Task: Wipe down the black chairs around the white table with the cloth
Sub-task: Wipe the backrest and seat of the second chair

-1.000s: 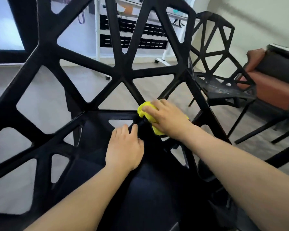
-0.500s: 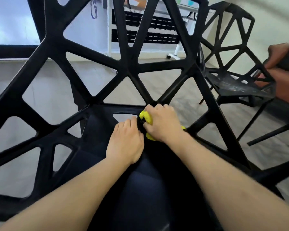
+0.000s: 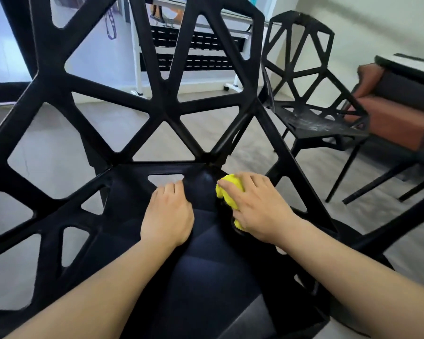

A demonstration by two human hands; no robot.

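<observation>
— What has changed on the near black chair (image 3: 88, 99) in the last second?

— The left hand (image 3: 168, 216) has hardly moved: it stays planted palm-down on the seat (image 3: 206, 277), fingers straight, tips at the edge of the small slot (image 3: 165, 178) near the back. It grips nothing; it looks like a brace. The yellow cloth (image 3: 227, 192) has travelled: half a second ago it sat tight beside the left hand, and now it is further right, at the seat's rear right corner, where the backrest struts meet.

— So the wiping is progressing?

— It seems so, judging by that sweep back across the rear of the seat. The front of the seat and the lattice back appear still to do.

— And the right hand (image 3: 257, 206)?

— It lies over the bunched cloth, fingers curled around it, pressing it onto the seat, forearm angled in from the lower right.

— Further right?

— A second black chair (image 3: 311, 118) stands apart, its seat visibly smudged, so likely unwiped.
</observation>
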